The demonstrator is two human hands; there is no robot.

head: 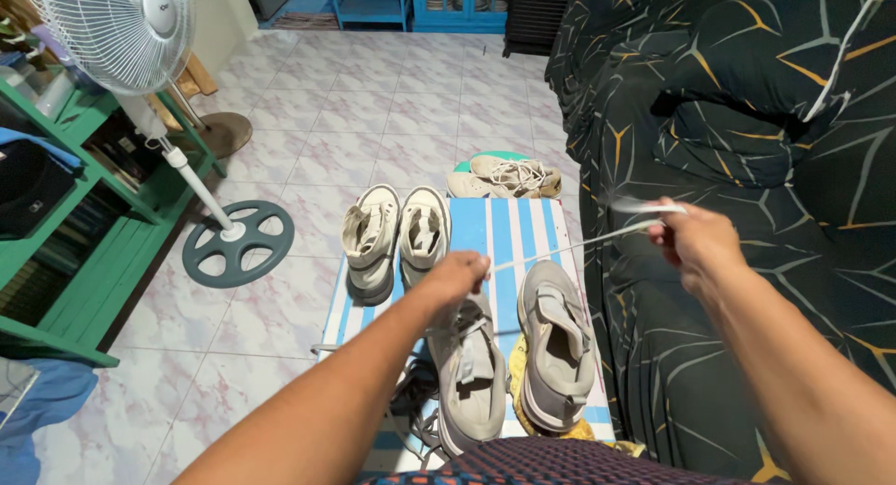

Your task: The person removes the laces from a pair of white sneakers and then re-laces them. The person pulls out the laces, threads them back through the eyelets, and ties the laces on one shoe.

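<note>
A white shoelace is held taut between both hands, running from the left hand up and rightward to the right hand. The fingers of the left hand are pinched on the lower end of the lace, just above the grey sneaker that lies directly beneath them. The fingers of the right hand are clenched on the upper end, with a loose tail of lace blurred above the knuckles — the tip cannot be made out.

The lace is judged light, limp and flat: it keeps no shape unless tension is kept on it, and it is likely to slip through a loose pinch. It is best gripped near an end, between thumb and forefinger. The sneaker looks soft-sided and light, with a firmer sole; a hold at the heel or the tongue would suit it.

A second grey sneaker lies just beside the first, both on a blue-and-white striped mat. A cream pair of high-tops stands further up the mat, another beige pair beyond it. A dark patterned sofa is at the right — a pedestal fan and a green shelf at the left.
</note>
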